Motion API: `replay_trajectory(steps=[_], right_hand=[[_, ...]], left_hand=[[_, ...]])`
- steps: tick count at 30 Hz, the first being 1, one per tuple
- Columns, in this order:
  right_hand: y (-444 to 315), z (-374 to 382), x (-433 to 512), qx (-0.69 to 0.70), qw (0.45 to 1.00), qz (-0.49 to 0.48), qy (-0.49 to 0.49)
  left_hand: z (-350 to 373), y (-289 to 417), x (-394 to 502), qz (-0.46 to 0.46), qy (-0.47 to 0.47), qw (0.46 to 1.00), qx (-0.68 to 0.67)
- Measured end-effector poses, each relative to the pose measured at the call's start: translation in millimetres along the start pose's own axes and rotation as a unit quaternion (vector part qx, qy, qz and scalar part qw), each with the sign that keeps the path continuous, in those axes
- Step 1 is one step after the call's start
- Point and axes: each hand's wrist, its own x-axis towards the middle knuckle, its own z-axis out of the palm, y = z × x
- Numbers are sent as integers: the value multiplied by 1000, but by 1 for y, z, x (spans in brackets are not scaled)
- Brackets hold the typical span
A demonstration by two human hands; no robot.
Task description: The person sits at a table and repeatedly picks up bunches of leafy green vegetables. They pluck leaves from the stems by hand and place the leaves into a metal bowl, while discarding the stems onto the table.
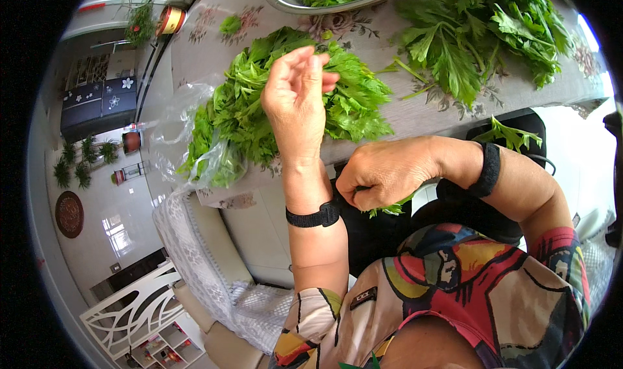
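Note:
My left hand (299, 91) hovers over a broad pile of green celery leaves (243, 96) on the table. Its fingers are loosely curled and apart, with nothing visible in them. My right hand (389, 172) is closed in a fist off the table's near edge, above my lap. A leafy celery sprig (392, 208) pokes out from under that fist; its stem is hidden by the fingers. Another celery leaf (511, 135) shows beyond the right wrist, over a black surface. More celery (467, 43), stems and leaves together, lies in a heap at the far right of the table.
A metal basin (331, 9) of leaves stands at the table's far side. Beside the pile, a clear plastic bag (214, 162) partly covers some leaves. Loose stems (413, 72) lie on the flowered tablecloth (360, 150). A covered sofa (204, 242) is at the left.

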Motion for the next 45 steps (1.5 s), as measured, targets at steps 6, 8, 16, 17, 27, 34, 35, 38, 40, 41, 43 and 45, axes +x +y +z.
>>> replay_trajectory(steps=[6, 8, 16, 17, 27, 34, 35, 38, 40, 41, 43, 45], right_hand=[[0, -3, -1, 14, 999, 1, -29], [2, -4, -1, 22, 1000, -5, -21], [7, -13, -2, 186, 982, -31, 27], [7, -16, -3, 217, 974, -38, 44], [1, -51, -11, 180, 881, 6, 438], [12, -44, -3, 189, 886, 36, 423], [12, -45, -3, 211, 885, 33, 413], [14, -48, -4, 296, 855, 46, 424], [15, -49, -5, 312, 844, 19, 435], [15, -49, -6, 336, 841, 20, 423], [16, -49, -7, 384, 834, 21, 396], [17, -49, -7, 390, 843, 16, 370]], left_hand=[[-6, -27, 4, 138, -39, 921, 362], [-7, -31, 4, 147, -51, 908, 390], [-27, -11, -2, -5, 8, 998, -63], [-30, -9, -3, -9, 7, 997, -79], [-46, -2, -9, 23, -29, 981, -190], [-35, 3, -12, 32, -95, 984, -147], [-33, 3, -12, 34, -96, 984, -146], [-29, 4, -12, 37, -85, 984, -152], [-30, 6, -10, 18, -74, 984, -162], [-31, 7, -9, 5, -90, 980, -179], [-36, 10, -4, -25, -134, 965, -222], [-35, 8, -4, -47, -102, 974, -198]])
